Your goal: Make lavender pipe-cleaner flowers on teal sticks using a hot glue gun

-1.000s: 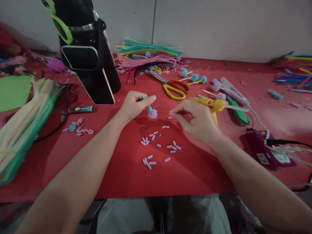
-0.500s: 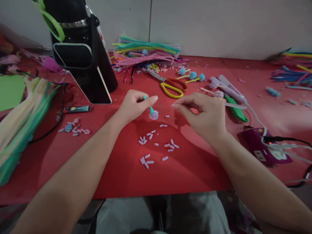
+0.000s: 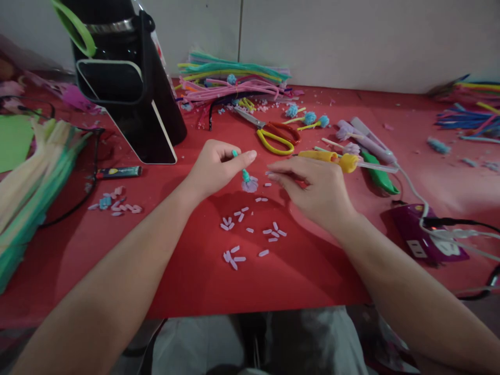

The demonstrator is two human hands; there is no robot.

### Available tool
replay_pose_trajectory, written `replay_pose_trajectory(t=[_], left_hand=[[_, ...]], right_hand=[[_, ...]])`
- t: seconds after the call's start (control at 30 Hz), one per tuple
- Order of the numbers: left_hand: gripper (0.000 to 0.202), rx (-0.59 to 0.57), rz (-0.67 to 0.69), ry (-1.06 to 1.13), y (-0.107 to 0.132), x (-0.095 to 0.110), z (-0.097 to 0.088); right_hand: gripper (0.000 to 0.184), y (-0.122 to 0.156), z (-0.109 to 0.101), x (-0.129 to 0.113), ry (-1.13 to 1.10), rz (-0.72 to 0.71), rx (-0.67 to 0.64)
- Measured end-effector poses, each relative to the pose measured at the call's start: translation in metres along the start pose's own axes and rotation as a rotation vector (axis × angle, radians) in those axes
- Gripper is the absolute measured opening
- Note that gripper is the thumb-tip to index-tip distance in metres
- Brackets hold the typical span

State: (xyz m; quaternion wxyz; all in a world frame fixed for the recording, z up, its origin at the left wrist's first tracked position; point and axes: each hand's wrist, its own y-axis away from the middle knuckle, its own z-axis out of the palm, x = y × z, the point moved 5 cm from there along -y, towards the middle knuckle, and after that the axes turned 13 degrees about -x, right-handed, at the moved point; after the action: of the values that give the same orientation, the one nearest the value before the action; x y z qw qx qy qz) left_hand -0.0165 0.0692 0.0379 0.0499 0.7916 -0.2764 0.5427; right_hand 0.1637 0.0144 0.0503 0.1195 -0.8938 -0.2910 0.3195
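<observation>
My left hand is closed in a pinch around the teal stem of a small pipe cleaner flower, its lilac petals hanging downward. Just right of the flower, my right hand pinches a tiny lilac pipe cleaner piece between thumb and fingertips; a small gap separates piece from flower. Below both hands, several cut lilac pieces lie scattered on the red table. Partly hidden behind my right hand is a yellow glue gun with a clear glue stick in its back.
Yellow-and-red-handled scissors lie beyond my hands, near blue pompom stems. A black bottle with a phone stands left. Pipe cleaner bundles line the wall. A lilac hair-straightener-like tool and purple power strip are right.
My right hand has moved left and slightly down, bringing its lilac piece closer to the flower. More of the yellow glue gun now shows behind it. My left hand keeps its pinch.
</observation>
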Motion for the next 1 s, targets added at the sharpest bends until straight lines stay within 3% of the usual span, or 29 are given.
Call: replay_pose_trajectory(t=[0.47,0.6,0.77,1.0], left_hand=[[0.064,0.091,-0.028,0.301,-0.003,-0.010,-0.019],[0.064,0.118,0.005,0.131,0.001,0.000,-0.017],[0.063,0.249,0.117,-0.200,0.011,0.017,-0.012],[0.061,0.272,0.124,-0.282,0.016,0.023,-0.002]], right_hand=[[0.017,-0.001,-0.004,-0.001,-0.096,0.057,0.055],[0.017,-0.001,-0.001,0.001,-0.232,0.105,0.026],[0.032,-0.001,0.007,0.006,-0.493,0.228,0.028],[0.034,-0.002,0.019,0.004,-0.671,0.328,0.071]])
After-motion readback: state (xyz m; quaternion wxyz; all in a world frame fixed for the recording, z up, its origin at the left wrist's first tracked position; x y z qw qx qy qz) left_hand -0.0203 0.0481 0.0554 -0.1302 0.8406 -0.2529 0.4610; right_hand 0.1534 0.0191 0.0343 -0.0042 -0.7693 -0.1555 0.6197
